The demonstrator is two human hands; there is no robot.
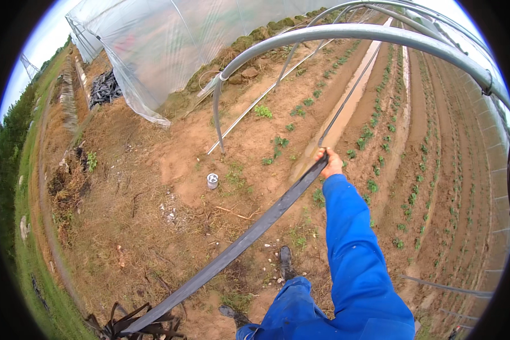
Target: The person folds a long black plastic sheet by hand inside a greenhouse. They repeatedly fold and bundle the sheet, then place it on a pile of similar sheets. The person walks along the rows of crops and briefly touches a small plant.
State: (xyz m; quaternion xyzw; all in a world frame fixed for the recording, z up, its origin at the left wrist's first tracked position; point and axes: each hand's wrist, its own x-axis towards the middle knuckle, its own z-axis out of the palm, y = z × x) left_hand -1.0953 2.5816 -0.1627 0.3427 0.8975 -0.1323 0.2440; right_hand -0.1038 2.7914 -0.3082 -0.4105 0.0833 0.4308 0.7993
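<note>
My right hand (332,163), at the end of a blue sleeve, is closed around a flat black plastic strip (238,246), which looks like drip tape or lay-flat hose. From the hand, the strip slants down to a loose tangle of black strips (138,321) at the lower left. Beyond my fingers it narrows and stretches away above a wet furrow (357,89) between rows of young plants (366,135). My left hand is out of view.
Galvanized hoops (344,32) arch over the rows ahead. Plastic sheeting (165,51) covers a tunnel at the upper left, with a black pile (105,88) beside it. A small canister (212,181) stands on the bare soil. My boots (285,261) are on dirt and dry grass.
</note>
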